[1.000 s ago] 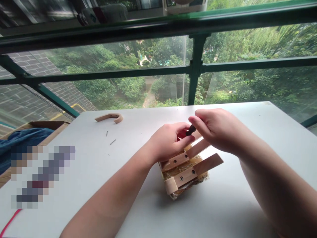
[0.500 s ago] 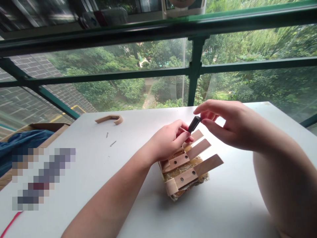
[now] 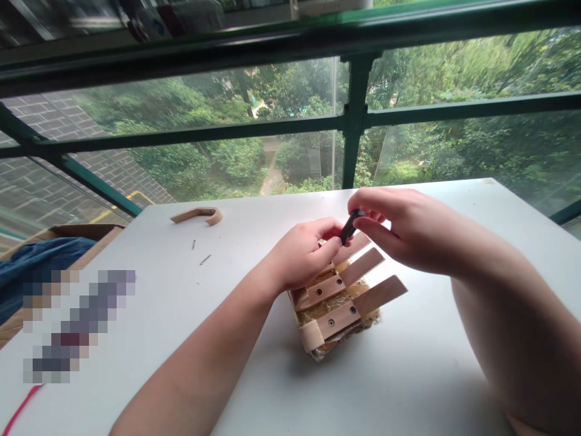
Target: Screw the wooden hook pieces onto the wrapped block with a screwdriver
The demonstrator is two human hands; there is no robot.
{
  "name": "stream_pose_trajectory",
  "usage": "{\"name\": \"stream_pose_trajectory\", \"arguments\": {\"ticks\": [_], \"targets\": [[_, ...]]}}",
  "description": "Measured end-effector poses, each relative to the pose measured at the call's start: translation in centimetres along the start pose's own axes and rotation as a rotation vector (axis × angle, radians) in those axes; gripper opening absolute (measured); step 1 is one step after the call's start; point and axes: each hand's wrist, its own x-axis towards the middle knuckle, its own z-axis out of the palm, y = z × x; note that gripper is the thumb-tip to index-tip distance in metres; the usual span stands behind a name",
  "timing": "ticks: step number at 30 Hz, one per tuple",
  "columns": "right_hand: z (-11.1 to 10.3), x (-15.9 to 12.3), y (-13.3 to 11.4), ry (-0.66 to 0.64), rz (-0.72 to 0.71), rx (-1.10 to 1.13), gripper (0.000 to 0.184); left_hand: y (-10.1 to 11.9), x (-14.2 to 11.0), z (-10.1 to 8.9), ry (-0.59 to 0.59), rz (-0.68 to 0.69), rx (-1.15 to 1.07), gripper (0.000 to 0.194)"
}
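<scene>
A small screwdriver [image 3: 349, 227] with a black handle stands tilted over the wooden pieces; its tip is hidden. My left hand [image 3: 306, 251] is closed round its lower end, above the block. At the top of the handle, my right hand [image 3: 394, 224] pinches it between thumb and fingers. Below lies a block [image 3: 329, 300] wrapped in brownish tape and clear film. Across it run several flat wooden hooks, the nearest hook [image 3: 341, 316] fixed by two cross-head screws. A middle hook [image 3: 329, 291] also shows two screws, while my left hand partly covers the farthest one.
On the white table [image 3: 254, 387], a loose wooden hook [image 3: 197, 215] and two screws [image 3: 205, 260] lie to the left. A blurred-out item [image 3: 82, 327] with a red cord sits at the left edge, beside a cardboard box [image 3: 91, 245] holding blue cloth. Green-framed windows stand behind.
My right hand gripped the handle, opened its fingers off it, then came back left and closed on its top again. My left hand stayed around the lower end.
</scene>
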Motion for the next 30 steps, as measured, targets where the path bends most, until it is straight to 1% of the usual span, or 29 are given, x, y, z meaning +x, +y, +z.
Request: {"name": "stream_pose_trajectory", "arguments": {"ticks": [1, 4, 9, 11, 15, 17, 20, 21, 24, 27, 30], "targets": [[0.2, 0.1, -0.1, 0.005, 0.002, -0.006, 0.005, 0.0, 0.0, -0.1, 0.005, 0.027, 0.030, 0.023], [1.0, 0.5, -0.3, 0.031, 0.017, -0.016, 0.019, 0.1, 0.1, -0.1, 0.009, 0.059, 0.072, 0.023], [1.5, 0.9, -0.1, 0.054, 0.112, -0.019, 0.034, 0.0, -0.1, 0.3, -0.013, -0.013, 0.038, 0.025], [1.6, 0.9, 0.1, 0.046, 0.166, 0.005, 0.039, -0.2, -0.1, 0.5, 0.004, -0.031, -0.019, 0.022], [1.7, 0.9, 0.5, 0.028, 0.223, 0.015, 0.047, -0.6, -0.1, 0.6, 0.031, -0.069, -0.099, 0.025], [1.6, 0.8, 0.6, 0.042, 0.195, -0.031, 0.044, -0.7, 0.0, 0.5, 0.027, -0.073, -0.109, 0.026], [0.8, 0.3, 0.8, 0.039, 0.077, -0.023, 0.023, -0.7, 0.0, 0.4, 0.011, -0.078, -0.130, 0.025], [0.5, 0.1, 0.9, 0.045, 0.039, 0.010, 0.020, -0.7, 0.0, 0.3, 0.002, -0.083, -0.134, 0.025], [-0.3, -0.3, 1.3, 0.083, -0.019, 0.062, 0.024, -0.5, 0.1, 0.2, -0.015, -0.095, -0.117, 0.025], [-0.5, -0.4, 1.7, 0.060, -0.065, 0.060, 0.027, -0.5, 0.1, 0.2, -0.009, -0.098, -0.097, 0.026], [-0.3, -0.3, 1.8, 0.049, -0.065, 0.060, 0.025, -0.5, 0.1, 0.3, 0.002, -0.105, -0.101, 0.026]]}}
